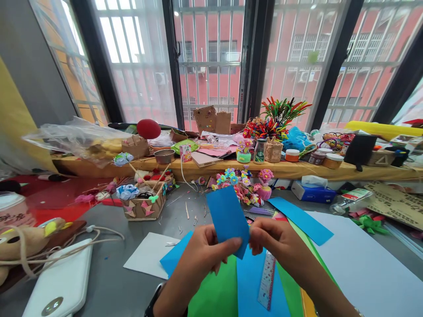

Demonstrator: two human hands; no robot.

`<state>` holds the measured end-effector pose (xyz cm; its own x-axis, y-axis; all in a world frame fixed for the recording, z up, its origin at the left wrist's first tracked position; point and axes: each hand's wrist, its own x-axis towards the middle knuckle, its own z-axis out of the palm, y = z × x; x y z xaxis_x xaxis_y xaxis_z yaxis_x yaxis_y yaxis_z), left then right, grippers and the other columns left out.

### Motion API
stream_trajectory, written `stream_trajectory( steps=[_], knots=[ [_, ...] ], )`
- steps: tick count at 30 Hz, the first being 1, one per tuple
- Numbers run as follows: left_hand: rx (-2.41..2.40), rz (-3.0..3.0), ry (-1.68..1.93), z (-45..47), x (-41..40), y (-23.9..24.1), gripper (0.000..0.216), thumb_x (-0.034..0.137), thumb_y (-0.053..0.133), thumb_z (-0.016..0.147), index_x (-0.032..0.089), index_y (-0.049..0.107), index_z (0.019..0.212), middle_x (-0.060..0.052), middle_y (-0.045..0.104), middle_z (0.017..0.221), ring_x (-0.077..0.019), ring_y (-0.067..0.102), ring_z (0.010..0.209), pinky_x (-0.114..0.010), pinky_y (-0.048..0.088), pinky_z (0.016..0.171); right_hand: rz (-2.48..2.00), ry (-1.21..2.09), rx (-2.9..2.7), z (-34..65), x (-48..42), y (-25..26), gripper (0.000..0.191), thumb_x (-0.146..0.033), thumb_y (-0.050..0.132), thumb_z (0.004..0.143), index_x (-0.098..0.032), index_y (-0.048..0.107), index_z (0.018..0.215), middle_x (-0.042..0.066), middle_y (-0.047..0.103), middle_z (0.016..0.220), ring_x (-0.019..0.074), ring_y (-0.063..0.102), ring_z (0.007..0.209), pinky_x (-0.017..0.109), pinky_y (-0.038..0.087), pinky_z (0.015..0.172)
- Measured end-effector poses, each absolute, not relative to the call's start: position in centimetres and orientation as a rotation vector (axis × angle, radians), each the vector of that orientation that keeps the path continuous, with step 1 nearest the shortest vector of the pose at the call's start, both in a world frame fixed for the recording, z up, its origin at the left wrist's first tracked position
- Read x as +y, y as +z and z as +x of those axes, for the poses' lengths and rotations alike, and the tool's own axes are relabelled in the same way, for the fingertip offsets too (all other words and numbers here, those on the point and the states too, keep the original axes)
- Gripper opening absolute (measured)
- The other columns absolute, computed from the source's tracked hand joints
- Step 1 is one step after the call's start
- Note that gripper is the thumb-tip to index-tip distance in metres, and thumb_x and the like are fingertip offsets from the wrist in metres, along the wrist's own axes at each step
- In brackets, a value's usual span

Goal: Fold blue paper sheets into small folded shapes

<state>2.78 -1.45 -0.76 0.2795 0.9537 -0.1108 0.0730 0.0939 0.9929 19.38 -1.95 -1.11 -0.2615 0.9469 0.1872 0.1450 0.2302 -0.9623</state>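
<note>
I hold a small blue paper strip [226, 217] upright above the grey table [112, 281]. My left hand [205, 250] pinches its lower edge between thumb and fingers. My right hand [276, 241] grips the strip's lower right corner with closed fingers. Under my hands lie blue sheets [251, 281] and green sheets [214, 295] of paper, and a clear ruler [267, 281] rests on them. Another blue strip [300, 219] lies to the right on a large white sheet [363, 264].
A cardboard box [144, 203] with paper stars and sticks stands left of centre. A white sheet [148, 254], a white device [62, 281] with a cord and a plush toy [26, 240] lie at left. Paper flowers [241, 185], a tissue box [310, 192], a bottle [350, 200] and a cluttered wooden shelf [363, 171] fill the back.
</note>
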Motion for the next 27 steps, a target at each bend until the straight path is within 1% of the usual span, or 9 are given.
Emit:
stream_trajectory(
  steps=[2, 6, 9, 13, 17, 19, 24, 27],
  knots=[
    [1.061, 1.33, 0.857, 2.7, -1.4, -0.7, 0.027, 0.037, 0.068, 0.057, 0.015, 0.054, 0.05, 0.007, 0.044, 0.04, -0.0031, 0.03, 0.032, -0.017, 0.019, 0.032, -1.082, 1.081, -1.663, 19.5, -2.0, -1.1, 0.032, -0.045, 0.055, 0.075, -0.016, 0.053, 0.059, -0.002, 0.053, 0.054, 0.0111, 0.054, 0.053, 0.022, 0.041, 0.051],
    [1.006, 1.367, 0.821, 2.7, -1.5, -0.7, 0.024, 0.037, 0.066, 0.059, 0.015, 0.058, 0.059, 0.008, 0.043, 0.044, -0.0044, 0.031, 0.036, -0.017, 0.022, 0.032, -1.076, 0.987, -1.776, 19.5, -2.3, -0.9, 0.035, -0.043, 0.049, 0.079, -0.016, 0.053, 0.058, 0.0, 0.053, 0.056, 0.0119, 0.052, 0.055, 0.023, 0.04, 0.052],
    [0.992, 1.377, 0.817, 2.8, -1.5, -0.7, 0.025, 0.038, 0.066, 0.06, 0.014, 0.057, 0.059, 0.008, 0.041, 0.044, -0.0046, 0.03, 0.037, -0.017, 0.022, 0.033, -1.094, 0.884, -1.829, 19.3, -2.5, -0.8, 0.034, -0.043, 0.05, 0.078, -0.017, 0.051, 0.056, 0.0, 0.052, 0.057, 0.0125, 0.05, 0.056, 0.023, 0.038, 0.052],
    [0.953, 1.374, 0.849, 3.1, -1.5, -1.0, 0.028, 0.04, 0.066, 0.06, 0.014, 0.059, 0.067, 0.006, 0.046, 0.051, -0.0059, 0.035, 0.042, -0.017, 0.027, 0.039, -1.143, 0.793, -1.791, 19.0, -2.8, -0.9, 0.034, -0.041, 0.051, 0.078, -0.019, 0.044, 0.053, -0.002, 0.047, 0.053, 0.0116, 0.045, 0.052, 0.023, 0.034, 0.049],
    [1.005, 1.465, 0.8, 3.1, -1.7, -1.4, 0.026, 0.04, 0.064, 0.063, 0.015, 0.055, 0.058, 0.008, 0.038, 0.045, -0.0058, 0.032, 0.038, -0.018, 0.025, 0.036, -1.158, 0.739, -1.758, 18.8, -2.9, -0.9, 0.034, -0.041, 0.05, 0.078, -0.019, 0.044, 0.053, -0.002, 0.046, 0.053, 0.012, 0.044, 0.052, 0.023, 0.033, 0.049],
    [1.015, 1.485, 0.793, 3.0, -1.8, -1.5, 0.027, 0.04, 0.062, 0.065, 0.016, 0.053, 0.057, 0.009, 0.034, 0.044, -0.0057, 0.032, 0.037, -0.018, 0.025, 0.035, -1.162, 0.734, -1.756, 18.7, -2.8, -0.9, 0.034, -0.041, 0.049, 0.078, -0.019, 0.044, 0.053, -0.002, 0.046, 0.052, 0.0119, 0.044, 0.051, 0.023, 0.033, 0.049],
    [1.045, 1.556, 0.802, 2.7, -2.1, -1.2, 0.028, 0.038, 0.06, 0.066, 0.017, 0.048, 0.054, 0.009, 0.033, 0.045, -0.0057, 0.032, 0.038, -0.017, 0.025, 0.034, -1.181, 0.691, -1.754, 18.3, -2.7, -1.1, 0.035, -0.042, 0.047, 0.079, -0.019, 0.043, 0.053, -0.002, 0.045, 0.052, 0.0119, 0.043, 0.051, 0.024, 0.032, 0.048],
    [1.067, 1.584, 0.779, 2.7, -2.0, -1.0, 0.027, 0.037, 0.059, 0.067, 0.017, 0.047, 0.053, 0.009, 0.034, 0.043, -0.0054, 0.033, 0.036, -0.017, 0.025, 0.033, -1.182, 0.691, -1.807, 18.5, -2.7, -1.2, 0.035, -0.043, 0.047, 0.079, -0.019, 0.042, 0.053, -0.002, 0.045, 0.053, 0.0124, 0.043, 0.052, 0.024, 0.033, 0.049]
  ],
)
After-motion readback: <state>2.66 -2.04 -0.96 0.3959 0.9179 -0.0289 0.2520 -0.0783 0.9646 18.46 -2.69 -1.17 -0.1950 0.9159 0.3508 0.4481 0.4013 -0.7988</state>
